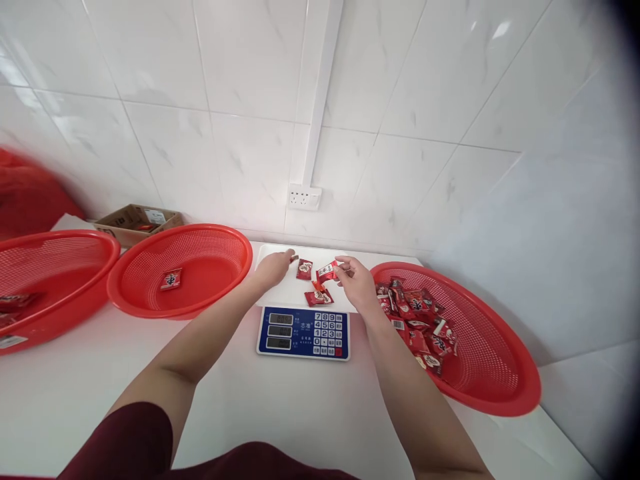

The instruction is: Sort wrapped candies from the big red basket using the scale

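My right hand pinches a small red and white packet above the white pan of a digital scale. My left hand is closed over the pan's left side, and the brownish-red edge of a small packet pokes out from its fingertips. Between the hands, a dark red packet lies on the pan. Nearer the keypad lies another dark red packet, with a brighter red wrapper partly behind it. The scale's blue panel faces me; its display digits are too faint to read.
At right, a red perforated basket holds a heap of red packets. To the left, a red basket holds one packet; another basket holds several. Behind them are a cardboard box and a wall socket.
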{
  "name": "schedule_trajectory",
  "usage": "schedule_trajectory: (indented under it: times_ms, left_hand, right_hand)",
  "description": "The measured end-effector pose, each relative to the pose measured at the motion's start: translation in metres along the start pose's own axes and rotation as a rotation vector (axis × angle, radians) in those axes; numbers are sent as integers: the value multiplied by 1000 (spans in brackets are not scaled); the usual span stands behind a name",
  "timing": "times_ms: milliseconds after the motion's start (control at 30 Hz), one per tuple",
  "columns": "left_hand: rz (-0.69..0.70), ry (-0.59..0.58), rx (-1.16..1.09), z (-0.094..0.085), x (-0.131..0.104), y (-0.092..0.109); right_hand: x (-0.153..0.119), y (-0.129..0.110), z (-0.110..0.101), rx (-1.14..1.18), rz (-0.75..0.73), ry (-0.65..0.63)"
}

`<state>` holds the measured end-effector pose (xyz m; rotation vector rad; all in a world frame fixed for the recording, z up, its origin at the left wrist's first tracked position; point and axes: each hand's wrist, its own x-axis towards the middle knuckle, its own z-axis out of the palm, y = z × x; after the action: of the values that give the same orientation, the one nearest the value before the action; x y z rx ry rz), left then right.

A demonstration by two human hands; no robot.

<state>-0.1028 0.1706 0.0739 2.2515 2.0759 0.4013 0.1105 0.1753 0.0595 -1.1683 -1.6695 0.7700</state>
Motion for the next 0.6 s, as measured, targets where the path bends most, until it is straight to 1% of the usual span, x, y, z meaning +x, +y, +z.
schedule_trajectory:
  times_ms: [67,167,200,267,300,333,367,400,433,500,533,567,600]
  left_hand:
    - [-91,64,16,-20,-10,-10]
    - [-265,180,30,-52,-32,-36]
    - [-345,244,13,-60,-39,-45]
    - [-426,348,23,-69,-53,-56]
    - [-426,386,11,-70,-59,-57]
    - [-388,399,-31,-67,-63,-54]
    - [-321,382,-120,-62,-66,-48]
    - [-230,336,-253,-55,-68,-38]
    - [-126,247,-431,-46,-69,-27]
    - [49,6,-785,-28,-69,-3]
    - [89,-85,-944,-19,-68,8]
    - [100,-154,-1078,-12,-68,17]
    - [90,-196,-1181,-5,-67,23]
  right_hand:
    - [-1,1,-2,19,-4,10]
    - [-2,1,-6,63,-12,30]
    - [-2,1,-7,77,-12,39]
    - [-1,-1,-8,104,-7,47]
    - [-1,-3,-7,119,-4,40]
    - [-1,-5,-6,136,-1,22]
    - [-2,-8,-3,160,0,-7]
    - [-3,-11,-1,193,0,-45]
    - [-5,-15,2,237,0,-86]
    - [-11,-22,8,333,3,-160]
    - [-14,-25,10,375,7,-186]
    - [-18,-27,12,408,14,-199]
    - [-21,-28,12,431,23,-208]
